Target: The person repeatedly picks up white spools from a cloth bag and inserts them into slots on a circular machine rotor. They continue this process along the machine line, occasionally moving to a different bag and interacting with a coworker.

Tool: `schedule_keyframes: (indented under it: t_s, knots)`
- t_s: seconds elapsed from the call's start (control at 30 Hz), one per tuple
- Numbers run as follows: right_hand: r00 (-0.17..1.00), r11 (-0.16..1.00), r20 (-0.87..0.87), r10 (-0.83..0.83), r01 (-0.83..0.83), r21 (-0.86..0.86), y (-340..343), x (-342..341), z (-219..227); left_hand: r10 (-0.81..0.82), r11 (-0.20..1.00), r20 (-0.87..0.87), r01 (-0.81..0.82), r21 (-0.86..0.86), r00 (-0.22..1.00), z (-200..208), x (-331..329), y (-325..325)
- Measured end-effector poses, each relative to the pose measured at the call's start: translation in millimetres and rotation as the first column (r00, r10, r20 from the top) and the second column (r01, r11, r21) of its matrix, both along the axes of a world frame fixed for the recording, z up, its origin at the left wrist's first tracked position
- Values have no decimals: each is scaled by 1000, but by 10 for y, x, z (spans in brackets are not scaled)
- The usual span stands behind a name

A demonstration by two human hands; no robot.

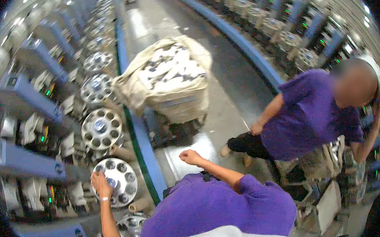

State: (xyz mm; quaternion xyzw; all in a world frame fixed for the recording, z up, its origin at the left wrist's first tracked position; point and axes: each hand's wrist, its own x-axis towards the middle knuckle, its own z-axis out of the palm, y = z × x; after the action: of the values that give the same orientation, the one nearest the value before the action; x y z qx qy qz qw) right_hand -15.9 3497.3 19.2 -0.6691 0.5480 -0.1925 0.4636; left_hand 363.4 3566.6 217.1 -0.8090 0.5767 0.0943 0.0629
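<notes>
- Resting on the lower left edge of a round white bobbin magazine (116,180), the left hand (101,185) lies flat against its face, with the fingers (96,177) spread and released, grasping nothing.
- The magazine has a ring of round pockets around a blue centre hub, which sits just to the right of the left fingers.
- A pale band shows on the left wrist, just below the hand.
- The right hand (190,156) is raised well to the right of the magazine, its fingers clenched into a fist; whether anything is inside the fist cannot be told.
- Above the left fingers, further magazines (102,129) of the same kind run in a row up the machine frame, each beside a blue housing (29,94).
- A cardboard tube (141,204) lies just right of and below the touched magazine, near the blue rail (148,153) that edges the machine.
- Beyond the right fist stands a cloth-sided cart (168,78) filled with pale bobbins, on the grey floor (228,99) of the aisle.
- To the right of the fist, another person in a purple shirt (307,119) bends over a second cloth bin (326,162), one hand raised to the head.
- A second line of machines (270,26) runs along the far side of the aisle.
</notes>
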Motion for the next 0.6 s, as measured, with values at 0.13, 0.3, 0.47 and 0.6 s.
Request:
schedule_keyframes:
  t_s: [0.13,0.3,0.47,0.6]
  knots:
    - [982,997,-187,-1,16,77,149,-484,-322,-435,768,-1,370,-523,901,-345,-402,-315]
    - [977,967,-211,28,27,252,367,-966,-526,-425,846,-508,529,73,749,-1109,-1295,-236]
    - [970,960,-236,66,2,279,323,-1259,-575,-311,805,-564,527,272,765,-1196,-1720,-45]
    - [979,960,-198,46,11,281,245,-1416,-521,-241,844,-576,461,273,781,-1194,-1920,-85]
